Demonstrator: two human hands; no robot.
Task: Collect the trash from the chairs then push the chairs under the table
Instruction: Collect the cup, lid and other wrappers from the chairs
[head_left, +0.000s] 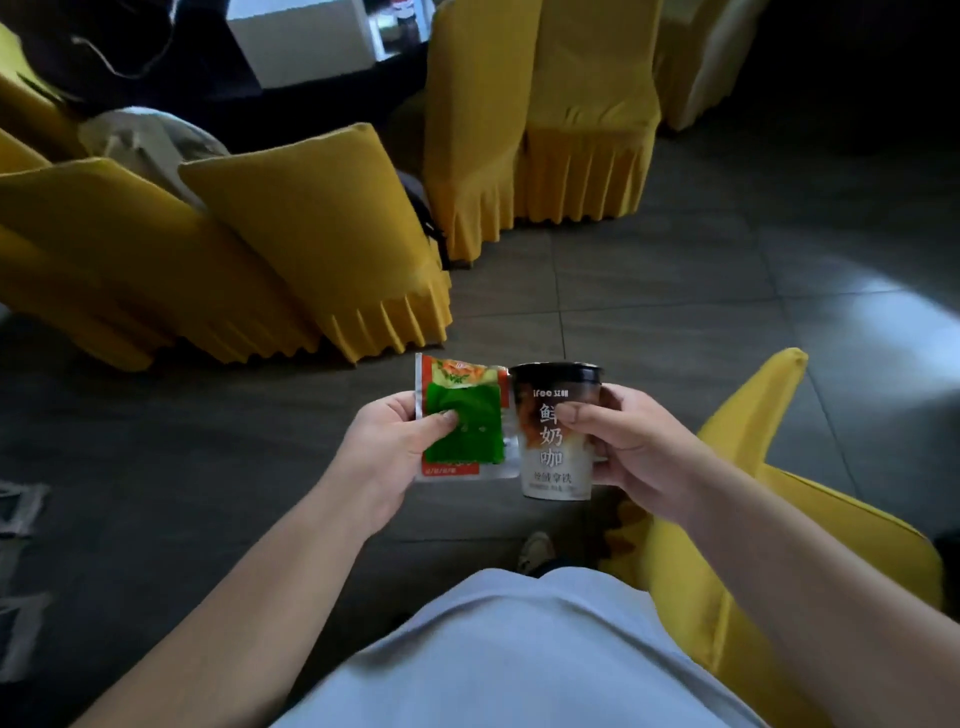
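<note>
We've got both hands up in front of us over the tiled floor (675, 291): our left hand (382, 457) pinches a green-and-red snack wrapper (462, 421), thumb pressed on its face, and our right hand (631, 447) is wrapped round a coffee cup (556, 431) with a dark lid and Chinese lettering. Wrapper and cup sit edge to edge, touching or nearly so. The cup is upright and lidded, so we can't tell what's inside it; the wrapper looks flat. Just beside our right arm is a yellow-covered chair (779, 519). Ahead on the left, more yellow-covered chairs (311, 234) stand packed together, and two others (545, 119) stand near a dark counter (218, 93) carrying a white box (306, 36).
</note>
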